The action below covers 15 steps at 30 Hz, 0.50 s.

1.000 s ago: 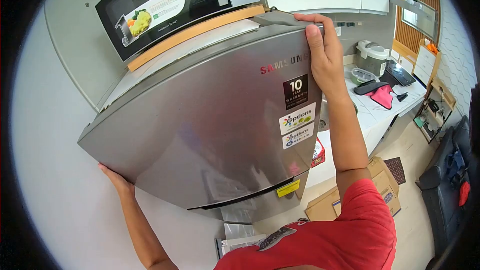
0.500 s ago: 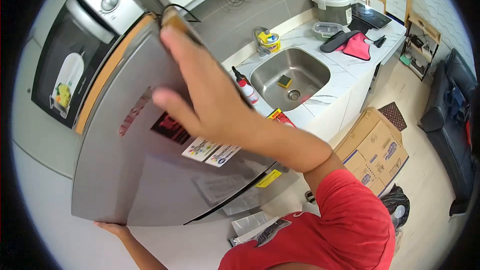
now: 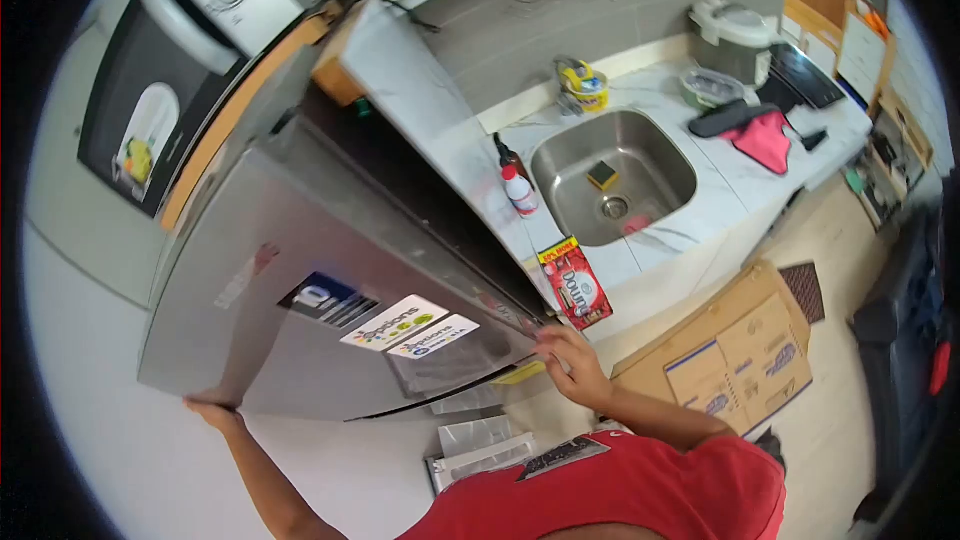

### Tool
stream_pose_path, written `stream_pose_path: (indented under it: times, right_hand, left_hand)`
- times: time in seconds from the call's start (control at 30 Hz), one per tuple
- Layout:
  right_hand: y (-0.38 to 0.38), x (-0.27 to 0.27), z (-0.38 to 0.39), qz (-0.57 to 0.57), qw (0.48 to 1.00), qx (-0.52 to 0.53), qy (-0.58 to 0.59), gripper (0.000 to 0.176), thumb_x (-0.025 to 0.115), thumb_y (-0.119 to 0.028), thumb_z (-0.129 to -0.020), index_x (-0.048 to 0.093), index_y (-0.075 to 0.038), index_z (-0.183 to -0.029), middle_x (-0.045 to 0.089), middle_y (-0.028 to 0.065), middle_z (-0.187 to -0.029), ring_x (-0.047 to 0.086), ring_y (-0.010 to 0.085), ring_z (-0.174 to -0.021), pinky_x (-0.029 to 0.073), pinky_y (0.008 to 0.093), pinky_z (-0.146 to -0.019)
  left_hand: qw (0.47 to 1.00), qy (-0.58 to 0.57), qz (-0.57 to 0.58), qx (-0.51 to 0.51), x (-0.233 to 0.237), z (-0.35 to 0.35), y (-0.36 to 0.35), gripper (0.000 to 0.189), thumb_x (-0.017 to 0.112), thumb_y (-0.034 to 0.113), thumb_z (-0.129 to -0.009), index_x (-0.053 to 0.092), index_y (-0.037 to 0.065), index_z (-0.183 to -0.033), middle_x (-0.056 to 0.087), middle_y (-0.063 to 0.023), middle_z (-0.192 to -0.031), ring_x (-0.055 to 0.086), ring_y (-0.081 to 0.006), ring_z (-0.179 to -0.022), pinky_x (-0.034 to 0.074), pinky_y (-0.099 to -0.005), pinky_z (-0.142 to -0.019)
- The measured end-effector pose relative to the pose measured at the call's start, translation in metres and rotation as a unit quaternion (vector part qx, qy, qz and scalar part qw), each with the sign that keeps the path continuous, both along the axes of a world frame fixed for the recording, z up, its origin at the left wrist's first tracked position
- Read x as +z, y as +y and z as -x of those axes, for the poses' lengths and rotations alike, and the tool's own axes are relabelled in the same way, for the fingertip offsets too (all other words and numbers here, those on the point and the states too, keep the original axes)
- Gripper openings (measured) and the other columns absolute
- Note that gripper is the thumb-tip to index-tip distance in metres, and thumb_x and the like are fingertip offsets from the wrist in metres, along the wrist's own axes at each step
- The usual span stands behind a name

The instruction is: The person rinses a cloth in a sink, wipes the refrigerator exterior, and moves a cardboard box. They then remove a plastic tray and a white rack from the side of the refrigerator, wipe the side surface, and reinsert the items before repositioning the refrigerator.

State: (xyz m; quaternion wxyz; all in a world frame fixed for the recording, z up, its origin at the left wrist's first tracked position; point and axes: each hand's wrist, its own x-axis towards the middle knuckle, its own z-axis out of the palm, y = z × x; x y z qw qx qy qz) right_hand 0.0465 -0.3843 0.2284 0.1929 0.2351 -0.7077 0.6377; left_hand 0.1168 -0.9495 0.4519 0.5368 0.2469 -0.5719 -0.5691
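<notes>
A grey refrigerator with stickers on its door fills the left and centre, tilted in the view. My left hand holds its lower left edge, the fingers partly hidden behind it. At the right edge of the door, my right hand has its fingers bent against the edge; the fingertips are blurred. A red Downy pack lies on the counter just above my right hand. A dark gap shows between the refrigerator and the white side panel.
A microwave is at the upper left. On the counter are a sink, a red-capped bottle, a yellow tub and a rice cooker. Flattened cardboard lies on the floor, near a dark sofa.
My right hand has dropped from the top of the refrigerator to the door's right edge. The refrigerator sits differently against the panel, with a dark gap now visible. My left hand stays at the lower left edge.
</notes>
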Motion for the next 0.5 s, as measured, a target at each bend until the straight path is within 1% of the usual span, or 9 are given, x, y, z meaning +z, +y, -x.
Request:
stream_pose_path:
  times: [0.1, 0.17, 0.2, 0.23, 0.27, 0.3, 0.33, 0.4, 0.5]
  right_hand:
    - [-0.001, -0.061, -0.016, -0.062, 0.997, 0.008, -0.038, 0.017, 0.053, 0.004, -0.074, 0.059, -0.002, -0.089, 0.055, 0.0159, -0.099, 0.056, 0.0296, -0.089, 0.048, 0.0332, -0.073]
    - [0.003, -0.087, -0.030, -0.096, 0.974, 0.103, -0.175, 0.015, 0.053, 0.005, -0.073, 0.059, -0.002, -0.085, 0.058, 0.0141, -0.091, 0.058, 0.0289, -0.081, 0.049, 0.0359, -0.068]
    - [0.005, -0.091, -0.036, -0.147, 0.965, 0.109, -0.188, 0.011, 0.054, 0.000, -0.075, 0.060, -0.004, -0.083, 0.059, 0.0129, -0.084, 0.059, 0.0294, -0.075, 0.048, 0.0386, -0.068]
    - [0.006, -0.098, -0.043, -0.167, 0.957, 0.133, -0.197, 0.011, 0.054, 0.000, -0.075, 0.060, -0.004, -0.083, 0.059, 0.0129, -0.084, 0.059, 0.0294, -0.075, 0.048, 0.0386, -0.068]
    - [0.006, -0.110, -0.045, -0.232, 0.936, 0.164, -0.208, 0.009, 0.054, -0.004, -0.076, 0.060, -0.005, -0.083, 0.059, 0.0134, -0.084, 0.059, 0.0296, -0.075, 0.048, 0.0387, -0.068]
    - [0.005, -0.123, -0.045, -0.298, 0.909, 0.196, -0.214, 0.008, 0.054, -0.008, -0.077, 0.060, -0.005, -0.082, 0.060, 0.0140, -0.084, 0.059, 0.0299, -0.075, 0.048, 0.0388, -0.068]
    - [0.004, -0.137, -0.047, -0.343, 0.890, 0.222, -0.201, 0.009, 0.054, -0.012, -0.078, 0.060, -0.006, -0.082, 0.060, 0.0146, -0.082, 0.059, 0.0301, -0.075, 0.048, 0.0387, -0.068]
    - [0.000, -0.156, -0.047, -0.403, 0.860, 0.264, -0.170, 0.013, 0.054, -0.015, -0.080, 0.061, -0.005, -0.084, 0.061, 0.0148, -0.079, 0.059, 0.0280, -0.072, 0.048, 0.0366, -0.066]
    - [-0.014, -0.179, -0.051, -0.442, 0.832, 0.307, -0.133, 0.015, 0.056, -0.016, -0.082, 0.062, -0.003, -0.087, 0.063, 0.0136, -0.079, 0.060, 0.0240, -0.068, 0.048, 0.0330, -0.064]
  left_hand:
    - [1.000, -0.007, -0.006, -0.006, -0.003, -0.003, -0.004, 0.076, 0.025, 0.061, -0.089, 0.014, 0.006, -0.141, 0.017, -0.0138, -0.145, 0.023, -0.0299, -0.131, 0.021, -0.0415, -0.107]
    - [1.000, 0.013, 0.001, -0.023, -0.005, -0.001, 0.002, 0.075, 0.026, 0.060, -0.089, 0.016, 0.006, -0.141, 0.019, -0.0133, -0.144, 0.025, -0.0294, -0.130, 0.023, -0.0411, -0.106]
    - [1.000, 0.004, 0.007, -0.009, -0.014, -0.003, -0.013, 0.073, 0.028, 0.060, -0.089, 0.023, 0.006, -0.138, 0.028, -0.0131, -0.140, 0.034, -0.0290, -0.124, 0.029, -0.0396, -0.103]
    - [0.997, -0.036, 0.028, -0.058, -0.031, -0.014, -0.042, 0.068, 0.030, 0.056, -0.091, 0.028, 0.005, -0.136, 0.039, -0.0137, -0.131, 0.044, -0.0283, -0.115, 0.036, -0.0390, -0.097]
    - [0.998, -0.049, 0.002, -0.041, -0.041, -0.022, -0.052, 0.060, 0.034, 0.049, -0.092, 0.032, 0.007, -0.134, 0.047, -0.0145, -0.123, 0.050, -0.0273, -0.108, 0.042, -0.0391, -0.091]
    - [0.998, -0.057, -0.001, 0.013, -0.044, -0.027, -0.023, 0.055, 0.037, 0.045, -0.092, 0.032, 0.010, -0.135, 0.047, -0.0144, -0.125, 0.051, -0.0266, -0.108, 0.042, -0.0382, -0.089]
    - [0.997, -0.061, 0.024, -0.029, -0.056, -0.040, -0.006, 0.054, 0.038, 0.044, -0.091, 0.033, 0.013, -0.135, 0.048, -0.0134, -0.126, 0.052, -0.0259, -0.107, 0.041, -0.0353, -0.088]
    - [0.986, -0.164, 0.010, -0.036, -0.090, -0.079, 0.004, 0.055, 0.040, 0.041, -0.091, 0.030, 0.013, -0.138, 0.053, -0.0110, -0.121, 0.055, -0.0223, -0.104, 0.041, -0.0317, -0.086]
    - [0.963, -0.262, 0.045, -0.047, -0.183, -0.151, 0.014, 0.048, 0.050, 0.033, -0.089, 0.043, 0.008, -0.130, 0.058, -0.0101, -0.114, 0.057, -0.0194, -0.096, 0.044, -0.0307, -0.082]
